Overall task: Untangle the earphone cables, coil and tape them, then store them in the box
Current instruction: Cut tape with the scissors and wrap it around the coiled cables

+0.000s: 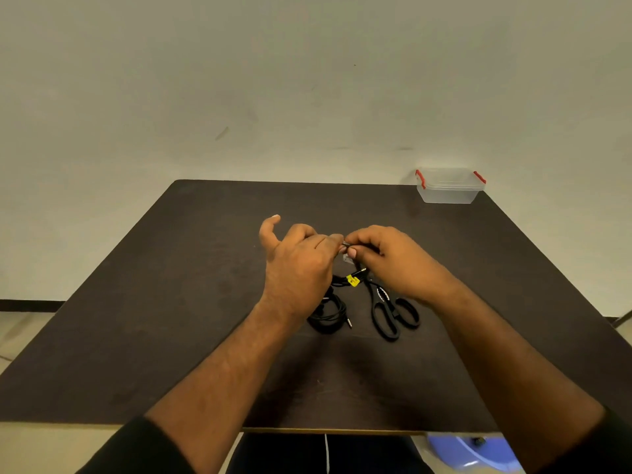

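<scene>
Two bare hands meet above the middle of a dark brown table (pixel 171 302), both reaching from black sleeves. The left hand (pixel 297 265) has its fingers curled in and its thumb sticking up and away; its fingertips come together with those of the right hand (pixel 386 258), whose thumb and forefinger pinch a small dark, metallic piece, apparently the end of an earphone cable, though it is too small to be sure. Just below that pinch a small pale scrap, perhaps tape, shows between the hands. Two bundles of black cable can be counted beneath the hands: one coiled earphone cable (pixel 330 314) lies flat on the table near the left wrist, its silver plug at the near right edge of the coil pointing toward the person, and one taped cable bundle (pixel 343 281) with a yellow tape band (pixel 352 280) sits just beyond it, its long axis running roughly left to right and rising slightly to the right. One pair of black scissors (pixel 390 313) lies just right of the coils, handles toward the person, blades pointing away under the right hand. One clear plastic box (pixel 448 193) with two red clips stands open at the far right corner, well apart from everything else
</scene>
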